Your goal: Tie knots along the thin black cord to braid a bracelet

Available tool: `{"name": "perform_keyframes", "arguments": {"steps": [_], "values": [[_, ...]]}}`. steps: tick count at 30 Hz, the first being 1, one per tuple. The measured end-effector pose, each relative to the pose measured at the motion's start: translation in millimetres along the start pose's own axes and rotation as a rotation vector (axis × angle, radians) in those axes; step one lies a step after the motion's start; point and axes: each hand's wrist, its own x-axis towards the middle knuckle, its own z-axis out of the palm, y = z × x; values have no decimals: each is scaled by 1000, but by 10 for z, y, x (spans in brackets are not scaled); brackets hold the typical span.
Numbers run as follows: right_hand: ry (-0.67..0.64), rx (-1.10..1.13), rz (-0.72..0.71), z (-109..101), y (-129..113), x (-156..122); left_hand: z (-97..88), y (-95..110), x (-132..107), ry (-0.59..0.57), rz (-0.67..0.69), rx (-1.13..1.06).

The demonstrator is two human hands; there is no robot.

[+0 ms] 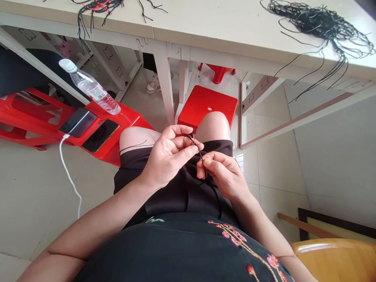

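Above my lap, a thin black cord (200, 154) runs between my two hands. My left hand (173, 152) is closed on its upper part, pinching it between thumb and fingers. Just below and to the right, my right hand (221, 170) grips the same cord between thumb and curled forefinger. The stretch between the hands looks braided or knotted, but is too small to make out. Loose thin strands (133, 146) trail to the left across my knee. Part of the cord is hidden by my fingers.
On the table (205, 23) ahead lie a tangled black cord bundle (311, 23) and black and red cords (100, 6). At left, a red stool (129, 117) carries a water bottle (94, 88), a phone (100, 135) and a dark device (78, 121) with a white cable (69, 176).
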Motion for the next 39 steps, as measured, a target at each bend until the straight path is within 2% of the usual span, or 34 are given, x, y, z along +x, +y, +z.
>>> {"name": "perform_keyframes", "arguments": {"steps": [6,10,13,16,20,22,25,28,32,35,39], "values": [[28,-8,-36,12,20,13,36,3,8,8,-44,23],[127,-93,-122,14,29,32,58,-22,-18,67,-88,69],[200,-187,-204,13,43,32,60,-31,-49,17,-97,120],[248,-391,-295,17,57,18,54,-13,-65,10,-105,203],[323,-836,-480,33,51,5,46,8,-51,29,-99,340],[324,-923,-519,46,40,4,51,-4,-44,10,-68,390],[283,-789,-397,64,23,8,72,-47,-46,-8,9,396],[242,-470,-234,69,21,19,89,-93,-56,2,54,365],[270,-36,-79,83,60,48,84,-142,-56,21,44,309],[305,160,-60,118,103,83,79,-179,-42,39,32,238],[377,284,-90,156,124,127,105,-206,-5,114,-30,74]]}}
